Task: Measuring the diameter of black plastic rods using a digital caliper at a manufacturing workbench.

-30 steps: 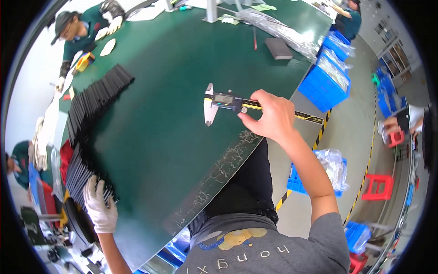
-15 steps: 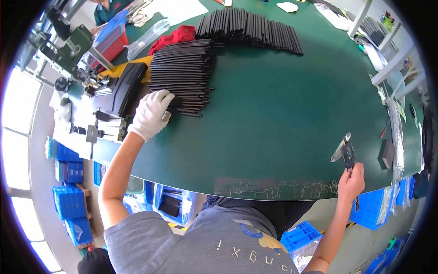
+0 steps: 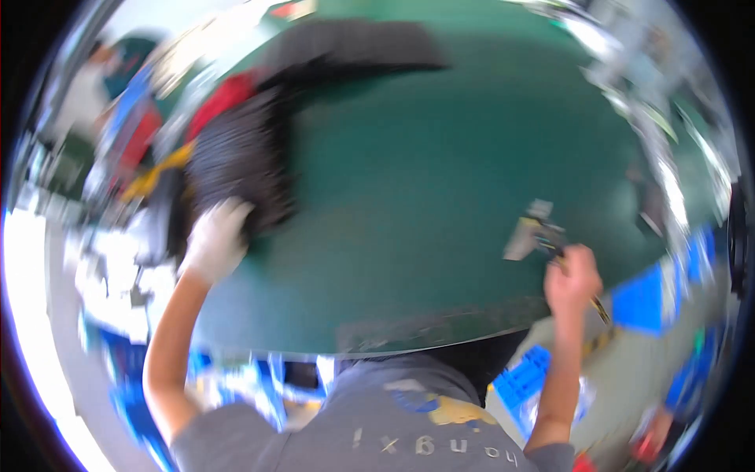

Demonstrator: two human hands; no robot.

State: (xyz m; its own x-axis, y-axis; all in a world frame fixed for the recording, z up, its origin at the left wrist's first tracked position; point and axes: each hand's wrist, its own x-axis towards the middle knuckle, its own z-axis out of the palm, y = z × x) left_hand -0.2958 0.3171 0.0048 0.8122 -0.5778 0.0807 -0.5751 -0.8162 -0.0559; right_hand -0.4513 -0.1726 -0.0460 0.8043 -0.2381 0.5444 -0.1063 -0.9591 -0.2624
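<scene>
The picture is blurred by motion. My left hand (image 3: 216, 240), in a white glove, rests on a stack of flat black strips (image 3: 240, 161) at the left side of the green table (image 3: 440, 181); whether it grips one I cannot tell. My bare right hand (image 3: 572, 275) is closed around a digital caliper (image 3: 535, 232) with a yellow and black body, whose metal jaws lie over the table near its front right edge.
More black strips (image 3: 354, 51) lie in a row across the back of the table. Blue crates (image 3: 641, 295) stand on the floor at the right, and red and yellow items (image 3: 212, 106) sit by the left stack.
The view has swung and blurred. My left hand has shifted along the black stack toward me. My right hand with the caliper has risen slightly over the table edge.
</scene>
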